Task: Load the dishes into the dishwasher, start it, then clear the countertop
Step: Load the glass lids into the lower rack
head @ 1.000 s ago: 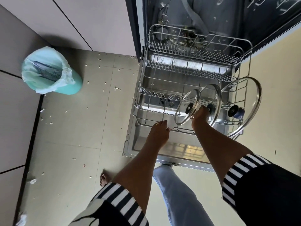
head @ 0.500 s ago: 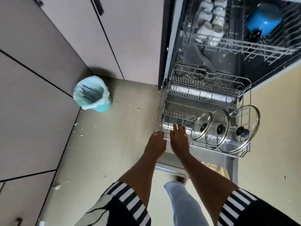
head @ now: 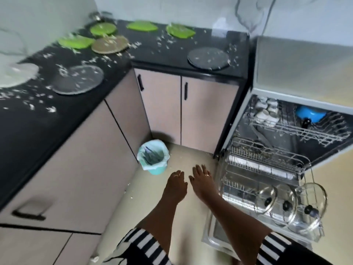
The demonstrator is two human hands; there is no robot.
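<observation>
Left grip [head: 176, 185] and right grip [head: 202, 180] released, bin [head: 159, 170] ahead, lower rack [head: 265, 163] alongside

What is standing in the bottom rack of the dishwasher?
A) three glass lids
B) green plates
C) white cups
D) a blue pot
A: three glass lids stand on edge in the pulled-out bottom rack; the blue pot sits in the top rack, and the green plates lie on the countertop.
</observation>
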